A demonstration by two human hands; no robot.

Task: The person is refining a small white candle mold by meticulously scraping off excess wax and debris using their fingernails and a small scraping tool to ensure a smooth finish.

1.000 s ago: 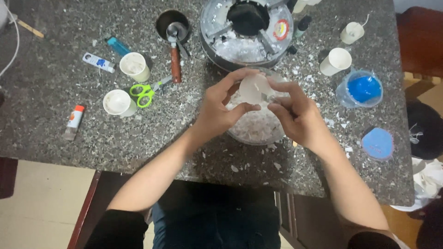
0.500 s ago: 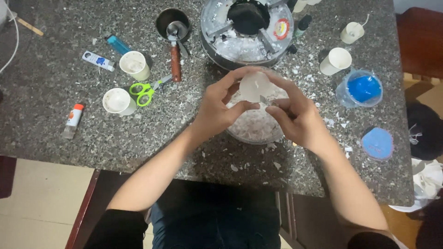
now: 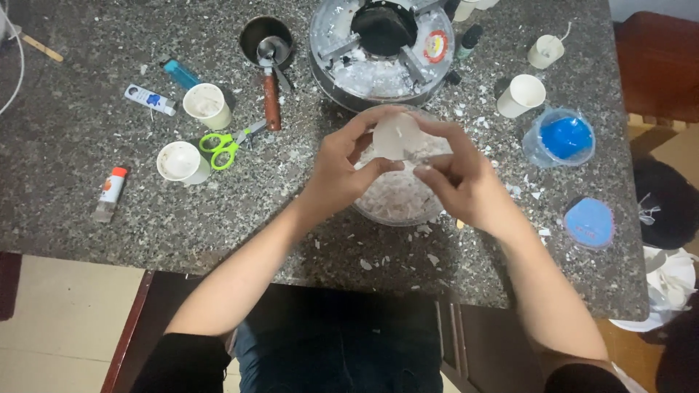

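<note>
Both my hands hold a pale white wax chunk (image 3: 393,137) above a clear bowl (image 3: 397,211) filled with whitish wax flakes. My left hand (image 3: 346,164) grips the chunk from the left with thumb and fingers. My right hand (image 3: 459,175) pinches it from the right. The bowl sits on the speckled granite countertop (image 3: 87,211), partly hidden beneath my hands.
A large metal pot (image 3: 382,47) with a dark burner part stands behind the bowl. Green scissors (image 3: 226,145), two white cups (image 3: 207,105), a small saucepan (image 3: 266,47), a glue stick (image 3: 109,193), tubes, a blue-filled container (image 3: 561,138), a blue lid (image 3: 588,222) lie around. Wax crumbs scatter near the front edge.
My hands have stayed over the bowl; the fingers have shifted slightly around the wax chunk, which has turned a little.
</note>
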